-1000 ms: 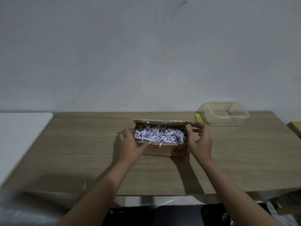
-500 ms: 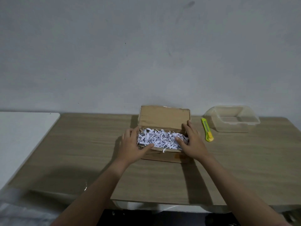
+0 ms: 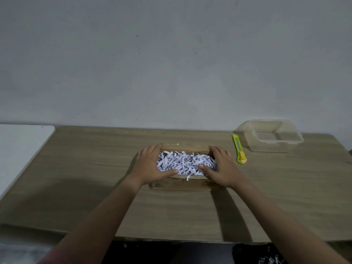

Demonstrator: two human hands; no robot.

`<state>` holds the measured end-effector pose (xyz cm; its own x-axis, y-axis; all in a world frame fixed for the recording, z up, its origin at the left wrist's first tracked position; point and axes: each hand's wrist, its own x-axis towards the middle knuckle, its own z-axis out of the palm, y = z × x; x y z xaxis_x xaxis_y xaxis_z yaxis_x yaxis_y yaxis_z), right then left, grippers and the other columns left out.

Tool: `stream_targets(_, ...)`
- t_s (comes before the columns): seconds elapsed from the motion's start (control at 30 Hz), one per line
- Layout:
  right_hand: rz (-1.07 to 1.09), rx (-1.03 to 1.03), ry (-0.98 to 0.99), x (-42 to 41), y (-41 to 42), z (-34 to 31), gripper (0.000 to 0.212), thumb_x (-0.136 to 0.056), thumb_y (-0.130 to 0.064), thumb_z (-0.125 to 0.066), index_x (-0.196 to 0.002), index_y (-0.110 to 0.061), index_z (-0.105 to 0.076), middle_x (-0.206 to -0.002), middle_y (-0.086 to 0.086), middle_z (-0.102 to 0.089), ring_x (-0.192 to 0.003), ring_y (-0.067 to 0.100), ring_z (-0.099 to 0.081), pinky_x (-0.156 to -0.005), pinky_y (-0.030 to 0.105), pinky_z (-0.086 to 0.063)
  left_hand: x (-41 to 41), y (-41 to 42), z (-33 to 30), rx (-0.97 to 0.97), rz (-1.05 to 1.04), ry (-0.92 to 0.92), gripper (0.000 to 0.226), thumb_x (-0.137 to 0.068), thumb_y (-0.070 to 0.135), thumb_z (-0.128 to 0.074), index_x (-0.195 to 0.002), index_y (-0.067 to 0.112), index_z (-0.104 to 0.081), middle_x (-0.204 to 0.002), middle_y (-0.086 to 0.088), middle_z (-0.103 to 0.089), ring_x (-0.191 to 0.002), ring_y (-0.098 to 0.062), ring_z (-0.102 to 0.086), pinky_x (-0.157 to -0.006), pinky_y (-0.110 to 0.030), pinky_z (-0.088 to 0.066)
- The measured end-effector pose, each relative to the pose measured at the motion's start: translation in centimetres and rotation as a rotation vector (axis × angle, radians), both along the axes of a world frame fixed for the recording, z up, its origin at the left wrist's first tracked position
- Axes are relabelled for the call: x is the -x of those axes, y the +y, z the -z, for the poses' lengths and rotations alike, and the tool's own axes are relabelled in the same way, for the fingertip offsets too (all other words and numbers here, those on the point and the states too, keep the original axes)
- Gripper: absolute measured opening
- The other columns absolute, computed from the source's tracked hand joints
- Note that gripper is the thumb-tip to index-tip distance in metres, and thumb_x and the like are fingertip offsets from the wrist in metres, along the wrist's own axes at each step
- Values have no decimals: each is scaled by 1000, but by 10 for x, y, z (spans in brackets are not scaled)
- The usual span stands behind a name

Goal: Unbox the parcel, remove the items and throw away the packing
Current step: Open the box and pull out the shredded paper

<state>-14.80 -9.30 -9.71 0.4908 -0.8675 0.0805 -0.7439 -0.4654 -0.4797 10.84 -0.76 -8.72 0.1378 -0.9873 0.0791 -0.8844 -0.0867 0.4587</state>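
Observation:
An open brown cardboard box (image 3: 181, 185) sits in the middle of the wooden table (image 3: 91, 168). It is filled to the top with white shredded paper (image 3: 185, 163). Its lid (image 3: 183, 147) shows only as a low strip behind the paper. My left hand (image 3: 152, 166) lies over the box's left end, fingers straight along the side and thumb across the near edge. My right hand (image 3: 222, 168) mirrors it on the right end, thumb resting on the shreds. Whatever lies under the paper is hidden.
A yellow-green utility knife (image 3: 239, 149) lies just right of the box. Behind it stands a clear plastic container (image 3: 270, 138) near the wall. A white surface (image 3: 21, 147) adjoins the table on the left. Some shredded paper (image 3: 270, 261) lies on the dark floor below.
The lid swung up and then back behind the box. Both hands moved from the box's ends onto its top, thumbs now over the shredded paper.

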Motion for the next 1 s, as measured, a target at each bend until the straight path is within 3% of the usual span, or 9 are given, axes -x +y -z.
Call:
stream_targets(0.2, 40, -26, -156, 0, 3, -17, 61, -92, -50, -43, -139, -11, -40, -148, 7, -37, -135, 24, -35, -109, 39, -34, 1, 6, -9, 18, 31, -16, 120, -57, 84, -52, -150, 25, -6, -158, 4, 5, -146, -16, 9, -114, -40, 8)
stream_targets(0.27, 55, 50, -217, 2, 4, -28, 45, -94, -34, -49, -131, -8, -49, -136, 8, -49, -126, 23, -46, -98, 31, -40, 4, 10, -18, 48, 26, 6, 116, -58, 81, -56, -150, 26, -9, -159, 4, 0, -146, -15, 5, -117, -42, 2)
stream_targets(0.33, 62, 78, -277, 3, 5, -41, 35, -90, -24, -58, -122, -9, -56, -119, 7, -56, -111, 22, -55, -88, 27, -42, 9, 14, -25, 126, -5, 67, 101, -66, 70, -63, -147, 24, -24, -156, 2, -20, -144, -16, -17, -117, -40, -19)
stream_targets(0.4, 48, 1, -299, 3, 6, -53, 38, -84, -21, -67, -120, -15, -57, -109, 1, -55, -102, 18, -57, -84, 32, -48, 15, 14, -31, 196, -26, 141, 78, -73, 57, -69, -136, 20, -43, -141, 1, -43, -128, -15, -43, -104, -33, -39)
stream_targets(0.47, -5, -133, -217, 0, 5, -64, 46, -78, -23, -74, -120, -19, -56, -106, -2, -56, -97, 16, -58, -81, 34, -50, 18, 11, -34, 142, -1, 156, 68, -73, 51, -72, -130, 21, -50, -130, 3, -49, -116, -15, -52, -95, -31, -45)
stream_targets(0.6, -97, -273, 9, -10, -1, -74, 58, -69, -32, -82, -120, -23, -56, -113, 3, -62, -102, 18, -58, -79, 29, -48, 11, -2, -38, -51, 87, 199, 69, -73, 47, -74, -132, 22, -49, -131, 3, -50, -117, -13, -51, -99, -33, -44)
stream_targets(0.7, -131, -256, 102, -18, -7, -78, 64, -70, -37, -81, -124, -19, -54, -123, 3, -61, -112, 19, -56, -77, 22, -37, 6, -13, -42, -136, 148, 189, 58, -72, 39, -77, -124, 22, -55, -121, 5, -57, -110, -11, -55, -94, -30, -46)
stream_targets(0.8, -181, -230, 216, -28, -13, -79, 69, -68, -41, -81, -127, -18, -52, -126, 3, -59, -111, 22, -55, -76, 24, -37, 2, -25, -43, -227, 198, 192, 58, -72, 30, -79, -124, 23, -55, -120, 4, -59, -109, -11, -55, -95, -30, -46)
stream_targets(1.0, -205, -354, 255, -28, -21, -76, 81, -65, -45, -82, -135, -24, -46, -135, 0, -54, -120, 20, -52, -87, 24, -38, 0, -39, -41, -365, 282, 238, 65, -72, 25, -80, -130, 27, -51, -125, 6, -54, -118, -10, -51, -100, -26, -41)
